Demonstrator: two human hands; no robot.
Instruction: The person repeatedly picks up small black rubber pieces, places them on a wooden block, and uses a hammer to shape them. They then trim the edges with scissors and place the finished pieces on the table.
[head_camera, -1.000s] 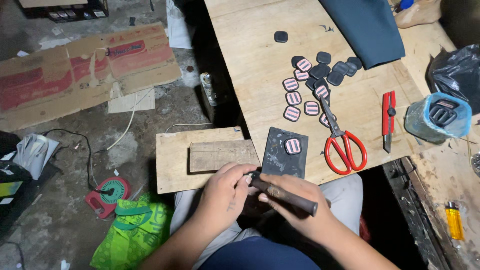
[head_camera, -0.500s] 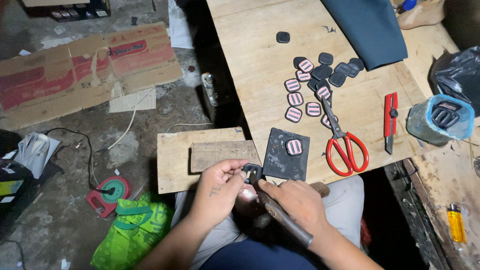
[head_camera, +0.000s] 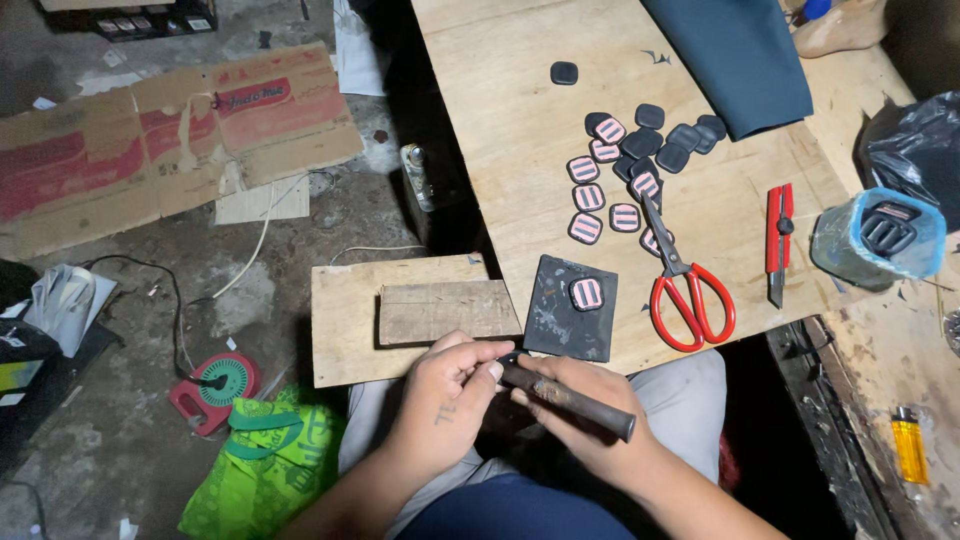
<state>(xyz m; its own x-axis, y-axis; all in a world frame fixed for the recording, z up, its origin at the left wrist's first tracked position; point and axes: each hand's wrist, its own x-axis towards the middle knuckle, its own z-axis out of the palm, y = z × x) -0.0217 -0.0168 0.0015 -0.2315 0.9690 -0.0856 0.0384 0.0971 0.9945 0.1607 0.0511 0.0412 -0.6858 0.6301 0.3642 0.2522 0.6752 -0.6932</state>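
My right hand (head_camera: 580, 415) grips a dark, rusty rod-like tool (head_camera: 575, 398) that slants down to the right over my lap. My left hand (head_camera: 445, 390) pinches something small and dark at the tool's upper tip; the piece itself is mostly hidden by my fingers. Just above my hands lies a dark square pad (head_camera: 570, 308) with one pink-striped buckle piece (head_camera: 587, 293) on it. To its left a small wooden block (head_camera: 447, 311) rests on a wooden board (head_camera: 345, 330).
On the plywood table (head_camera: 520, 90) lie several black and pink-striped buckle pieces (head_camera: 620, 165), red-handled scissors (head_camera: 690, 290), a red utility knife (head_camera: 778, 240), a blue-wrapped container (head_camera: 875, 238) and dark fabric (head_camera: 735, 55). A yellow lighter (head_camera: 908, 445) is at right. Cardboard (head_camera: 150, 140) covers the floor.
The hands have stayed over my lap. The tool has shifted from pointing steeply down half a second ago to slanting down-right, and my left fingers have closed over its tip.
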